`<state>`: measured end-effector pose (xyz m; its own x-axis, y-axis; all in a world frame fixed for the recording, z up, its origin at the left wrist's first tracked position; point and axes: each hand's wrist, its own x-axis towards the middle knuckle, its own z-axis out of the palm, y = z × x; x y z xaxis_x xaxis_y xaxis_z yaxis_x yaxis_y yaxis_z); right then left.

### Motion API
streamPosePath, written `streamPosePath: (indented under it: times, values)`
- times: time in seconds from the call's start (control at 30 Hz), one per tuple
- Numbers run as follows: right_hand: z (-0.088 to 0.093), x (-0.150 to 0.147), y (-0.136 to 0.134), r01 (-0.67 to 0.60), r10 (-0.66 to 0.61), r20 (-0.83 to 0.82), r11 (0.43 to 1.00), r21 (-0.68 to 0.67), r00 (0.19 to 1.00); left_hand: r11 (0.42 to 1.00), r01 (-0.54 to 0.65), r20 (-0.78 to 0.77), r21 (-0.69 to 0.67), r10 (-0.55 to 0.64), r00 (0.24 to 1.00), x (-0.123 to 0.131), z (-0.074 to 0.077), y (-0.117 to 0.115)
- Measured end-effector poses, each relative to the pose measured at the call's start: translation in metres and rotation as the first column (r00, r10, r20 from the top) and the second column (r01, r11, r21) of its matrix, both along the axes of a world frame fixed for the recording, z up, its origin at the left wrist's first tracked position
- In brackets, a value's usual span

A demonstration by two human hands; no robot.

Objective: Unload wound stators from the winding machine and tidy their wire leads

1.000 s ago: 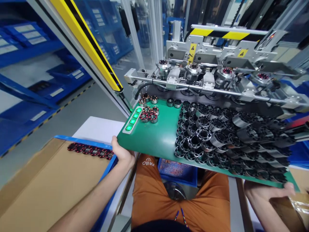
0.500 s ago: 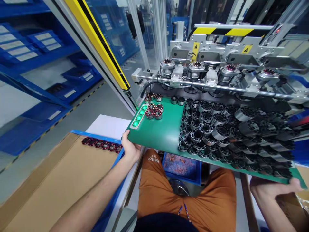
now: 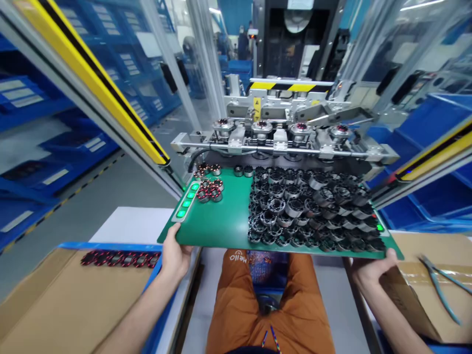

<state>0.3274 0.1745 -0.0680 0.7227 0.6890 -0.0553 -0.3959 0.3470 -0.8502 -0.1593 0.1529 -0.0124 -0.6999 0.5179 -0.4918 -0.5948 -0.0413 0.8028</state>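
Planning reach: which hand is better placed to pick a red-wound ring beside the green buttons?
Left, probably. The left hand holds the green board's left corner, near those rings; the right hand is at the right corner, beyond the dark ring heap.

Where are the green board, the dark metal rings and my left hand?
green board [image 3: 228, 223]: head view, bare left half.
dark metal rings [image 3: 306, 206]: head view, middle of the pile.
left hand [image 3: 174, 256]: head view, back of hand.
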Motion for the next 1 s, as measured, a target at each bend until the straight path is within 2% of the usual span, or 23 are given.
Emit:
streamPosePath:
  times: [0.23, 0.5, 1.0]
  values:
    - [-0.014, 0.009, 0.0, 0.06, -0.065, -0.055, 0.995, -0.082, 0.996, 1.0, -0.019, -0.022, -0.005, 0.019, 1.0, 0.0, 0.002, 0.002]
    - [-0.019, 0.012, -0.001, 0.044, -0.063, -0.121, 0.987, -0.153, 0.991, 1.0, -0.022, -0.022, 0.008, 0.022, 1.0, -0.002, -0.003, 0.005]
    - [-0.019, 0.011, 0.0, 0.057, -0.067, -0.088, 0.993, -0.105, 0.994, 1.0, 0.012, -0.06, 0.0, -0.012, 0.998, -0.005, -0.007, 0.002]
